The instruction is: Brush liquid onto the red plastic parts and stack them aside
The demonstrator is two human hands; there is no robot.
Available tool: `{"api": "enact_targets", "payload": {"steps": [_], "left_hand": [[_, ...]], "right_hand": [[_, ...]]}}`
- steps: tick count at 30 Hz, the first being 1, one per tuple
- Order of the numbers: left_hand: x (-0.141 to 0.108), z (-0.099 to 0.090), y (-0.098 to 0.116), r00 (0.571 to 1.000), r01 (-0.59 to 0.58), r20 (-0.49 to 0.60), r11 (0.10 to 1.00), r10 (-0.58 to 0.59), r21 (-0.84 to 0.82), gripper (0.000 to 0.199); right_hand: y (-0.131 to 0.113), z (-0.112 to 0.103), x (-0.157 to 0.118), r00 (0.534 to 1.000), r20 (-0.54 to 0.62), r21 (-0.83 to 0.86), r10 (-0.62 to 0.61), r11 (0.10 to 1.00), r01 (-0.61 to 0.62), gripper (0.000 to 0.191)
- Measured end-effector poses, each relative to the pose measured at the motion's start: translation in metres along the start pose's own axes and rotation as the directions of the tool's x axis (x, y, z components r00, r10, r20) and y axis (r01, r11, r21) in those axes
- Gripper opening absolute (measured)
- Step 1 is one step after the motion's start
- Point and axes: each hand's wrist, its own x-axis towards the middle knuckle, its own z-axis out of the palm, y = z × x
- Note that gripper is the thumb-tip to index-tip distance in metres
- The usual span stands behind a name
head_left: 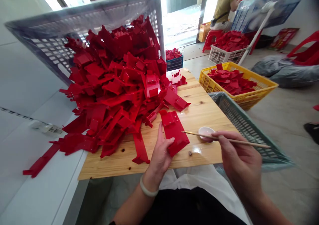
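Observation:
My left hand (161, 153) holds a flat red plastic piece (175, 135) by its left side, thumb on its face, over the front of the wooden table. A thin brush (241, 142) is pinched in my right hand (239, 155). The tip of the brush points left and lies at the right edge of the red piece; whether it touches is not clear. Beneath the brush, a small white dish (206, 132) stands on the table. Left of my hands, a large heap of red pieces (117, 95) spills from a tilted grey crate (50, 36).
The wooden table (204, 115) has a green crate (249, 128) at its right side. A yellow basket (264, 85) of red pieces stands beyond. Further back are a white basket (224, 55), a blue crate (175, 64) and a seated person (223, 6). A white ledge (37, 195) runs along the left.

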Motion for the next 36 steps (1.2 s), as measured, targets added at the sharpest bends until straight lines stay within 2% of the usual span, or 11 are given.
{"api": "enact_targets", "payload": {"steps": [2,8,15,26,36], "left_hand": [[-0.004,0.002,0.001,0.999,-0.034,-0.015,0.998,0.035,0.053,0.121],[-0.021,0.0,0.006,0.994,-0.105,0.058,0.984,0.098,0.147,0.13],[-0.032,-0.007,0.006,0.987,-0.123,0.133,0.958,0.091,0.259,0.119],[-0.039,0.004,0.013,0.994,-0.07,0.104,0.961,0.043,0.267,0.13],[-0.036,0.004,0.012,0.995,-0.071,0.093,0.945,0.044,0.32,0.133]], "right_hand": [[-0.003,0.004,-0.001,1.0,0.003,-0.005,-0.026,1.0,0.026,0.01],[-0.007,0.009,-0.003,0.992,0.043,-0.109,-0.121,0.986,0.125,0.013],[-0.01,0.014,-0.003,0.988,0.104,-0.067,-0.112,0.991,0.12,0.016],[-0.004,0.019,-0.001,0.988,0.107,-0.081,-0.108,0.99,0.117,0.016],[-0.01,0.017,-0.005,0.986,0.12,-0.134,-0.118,0.982,0.133,0.014]]}}
